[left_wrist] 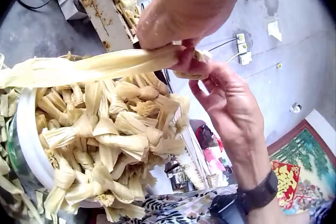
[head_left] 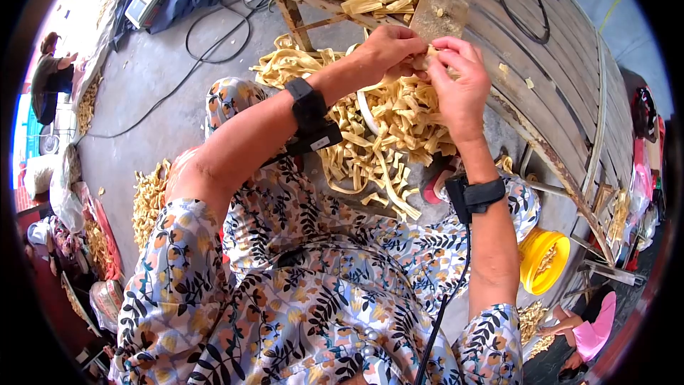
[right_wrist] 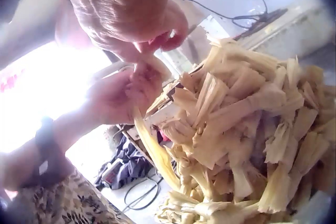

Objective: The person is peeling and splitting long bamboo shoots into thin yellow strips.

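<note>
Grey floor (head_left: 149,93) spreads beside a slatted wooden table (head_left: 545,93), where we see the left hand (head_left: 392,50) and the right hand (head_left: 463,78) meet, both pinching one pale-yellow strip (left_wrist: 105,69) between thumb and fingers. Its loose length trails from their grasp above knotted strips (head_left: 413,114) heaped in a white-rimmed tub (left_wrist: 29,134). Near a floral-clad knee (head_left: 526,203), we spot a yellow bucket (head_left: 531,260) with similar pieces inside.

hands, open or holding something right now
Left hand: closed, holding a long pale strip.
Right hand: closed, pinching a pale piece, possibly the same strip.
</note>
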The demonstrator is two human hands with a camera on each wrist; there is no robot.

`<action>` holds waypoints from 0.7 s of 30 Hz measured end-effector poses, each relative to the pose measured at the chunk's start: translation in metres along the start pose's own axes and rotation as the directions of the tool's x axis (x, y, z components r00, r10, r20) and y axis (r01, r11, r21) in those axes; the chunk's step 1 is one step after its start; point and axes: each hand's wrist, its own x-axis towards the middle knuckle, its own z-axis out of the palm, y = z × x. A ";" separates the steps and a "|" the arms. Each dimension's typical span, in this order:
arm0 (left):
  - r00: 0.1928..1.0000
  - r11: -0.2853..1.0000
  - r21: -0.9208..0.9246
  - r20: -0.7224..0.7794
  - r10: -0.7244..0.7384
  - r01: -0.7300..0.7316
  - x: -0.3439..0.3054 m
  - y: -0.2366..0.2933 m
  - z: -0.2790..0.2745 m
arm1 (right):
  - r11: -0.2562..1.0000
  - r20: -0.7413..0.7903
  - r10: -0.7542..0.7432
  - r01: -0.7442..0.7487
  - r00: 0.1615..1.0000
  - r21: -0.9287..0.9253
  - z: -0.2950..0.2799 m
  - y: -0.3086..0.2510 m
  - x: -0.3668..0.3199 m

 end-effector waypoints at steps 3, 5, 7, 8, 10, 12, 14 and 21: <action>0.993 0.997 -0.071 0.115 0.005 0.003 -0.009 0.008 0.012 | 0.876 -0.031 0.281 -0.243 0.959 0.417 -0.009 0.016 0.007; 0.987 0.999 0.012 0.157 0.037 -0.040 -0.011 0.008 0.012 | 0.621 -0.004 0.524 -0.379 0.852 0.686 -0.018 0.027 0.014; 0.984 0.997 0.052 0.170 0.052 -0.061 -0.014 0.003 0.010 | 0.549 0.015 0.599 -0.425 0.800 0.720 -0.032 0.025 0.018; 0.986 0.995 0.085 0.159 0.042 -0.056 -0.015 0.003 0.007 | 0.510 0.028 0.632 -0.443 0.775 0.737 -0.036 0.024 0.020; 0.991 0.988 0.147 0.131 0.017 -0.037 -0.017 0.002 0.002 | 0.533 0.129 0.542 -0.459 0.831 0.711 -0.038 0.026 0.016; 0.989 0.988 0.155 0.144 -0.006 -0.017 -0.021 0.002 -0.003 | 0.565 0.242 0.541 -0.561 0.806 0.605 -0.038 0.022 0.012; 0.969 0.989 0.150 0.239 -0.055 0.019 -0.024 0.007 -0.007 | 0.670 0.221 0.520 -0.554 0.825 0.494 -0.036 0.022 0.011; 0.958 0.984 0.172 0.285 -0.011 -0.040 -0.022 0.018 0.000 | 0.623 0.125 0.544 -0.499 0.830 0.602 -0.038 0.021 0.012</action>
